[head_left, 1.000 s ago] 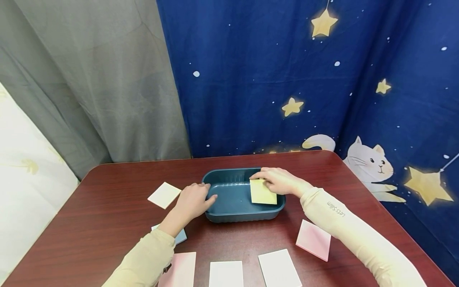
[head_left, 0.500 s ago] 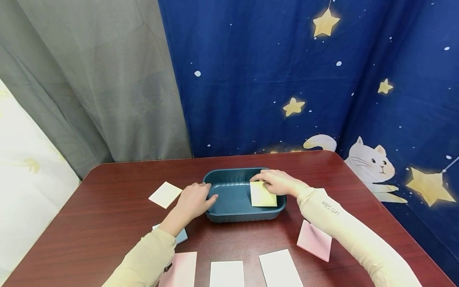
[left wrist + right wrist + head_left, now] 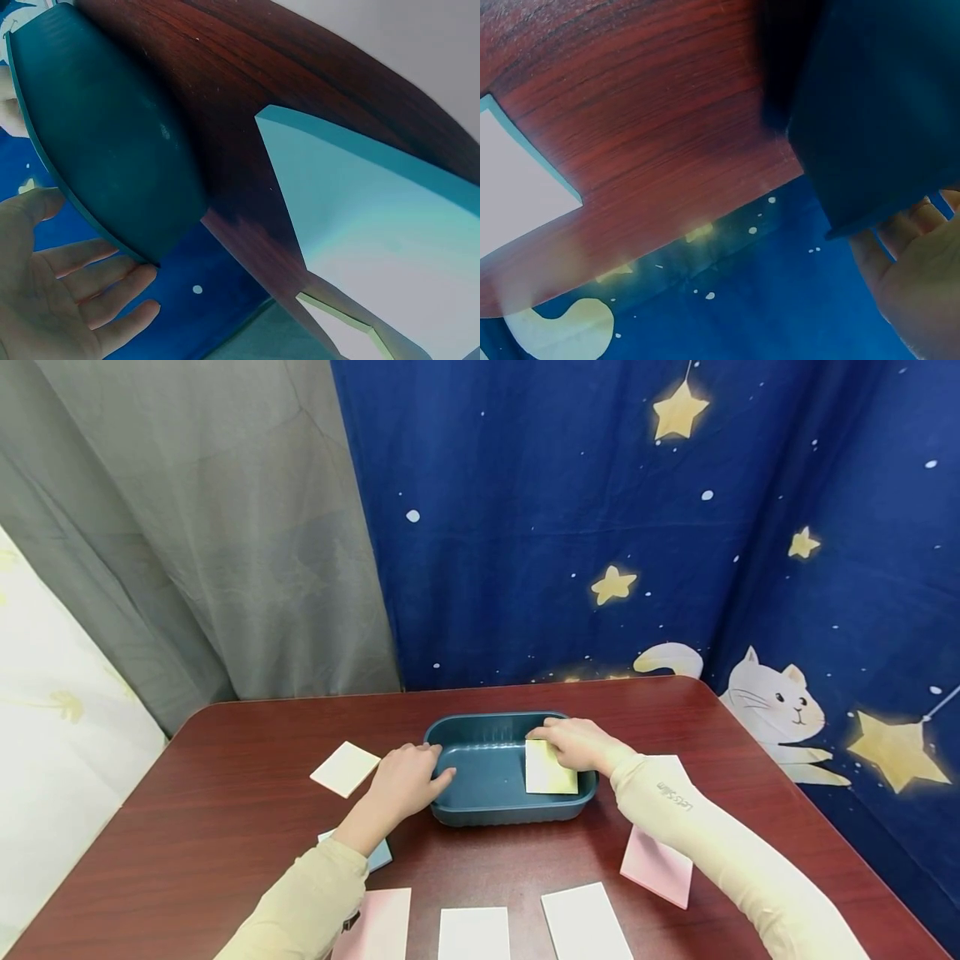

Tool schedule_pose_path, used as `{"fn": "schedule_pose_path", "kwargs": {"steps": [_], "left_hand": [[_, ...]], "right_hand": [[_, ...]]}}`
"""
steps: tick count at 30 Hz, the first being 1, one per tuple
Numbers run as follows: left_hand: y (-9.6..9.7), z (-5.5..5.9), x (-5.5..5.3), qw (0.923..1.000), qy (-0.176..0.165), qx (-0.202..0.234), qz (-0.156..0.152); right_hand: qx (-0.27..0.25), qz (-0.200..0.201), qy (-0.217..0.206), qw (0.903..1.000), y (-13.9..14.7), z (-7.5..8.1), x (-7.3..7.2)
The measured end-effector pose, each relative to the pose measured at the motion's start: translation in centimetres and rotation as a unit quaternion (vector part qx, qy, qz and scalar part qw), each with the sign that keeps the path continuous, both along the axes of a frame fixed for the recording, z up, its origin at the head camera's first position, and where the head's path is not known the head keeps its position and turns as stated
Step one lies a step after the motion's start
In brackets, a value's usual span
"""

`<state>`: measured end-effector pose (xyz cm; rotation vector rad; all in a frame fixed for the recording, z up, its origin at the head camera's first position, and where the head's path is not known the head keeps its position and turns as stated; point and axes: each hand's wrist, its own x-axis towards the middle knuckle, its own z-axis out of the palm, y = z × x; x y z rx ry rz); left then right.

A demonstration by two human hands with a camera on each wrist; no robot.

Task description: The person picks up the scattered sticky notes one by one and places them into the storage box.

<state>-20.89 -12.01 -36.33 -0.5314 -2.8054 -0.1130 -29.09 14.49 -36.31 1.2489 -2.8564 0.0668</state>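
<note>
A dark teal oblong tub (image 3: 487, 816) stands on the table. My left hand (image 3: 405, 781) rests at its left end, fingers and thumb fairly straight and touching the rim; the left wrist view shows the palm outside the tub. Over the right end reaches my right hand (image 3: 579, 745), gripping a yellow sticky note pad (image 3: 550, 772) by its far edge. The pad is low within the tub, near its right end. In the right wrist view the tub's dark wall (image 3: 885, 120) hides the pad and most of the right fingertips.
Left of the tub are a cream pad (image 3: 345, 768) and a blue pad (image 3: 380, 856). Pink (image 3: 386, 922) and white pads (image 3: 473, 935) lie along the front, including another white pad (image 3: 587, 922). A pink pad (image 3: 660, 868) and a white pad (image 3: 670, 764) sit partly under the right sleeve.
My right hand has lowered the yellow pad further into the tub. The right forearm has shifted left, uncovering a white pad behind it. My left hand stays at the rim.
</note>
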Motion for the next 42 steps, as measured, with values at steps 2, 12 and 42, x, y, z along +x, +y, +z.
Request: {"fn": "schedule_pose_path", "kwargs": {"steps": [2,12,42], "left_hand": [[0.0,-0.1,0.0,1.0000,0.000,0.000,-0.001],[0.1,0.0,0.0,1.0000,-0.006,0.002,0.002],[0.0,0.2,0.1,1.0000,-0.001,-0.001,0.001]], "right_hand": [[0.012,-0.009,-0.001,0.9999,-0.1,-0.2,-0.1],[0.028,-0.005,0.010,0.9995,-0.5,-1.6,-0.5],[0.043,-0.025,-0.032,0.9983,-0.9,-2.1,-0.5]]}}
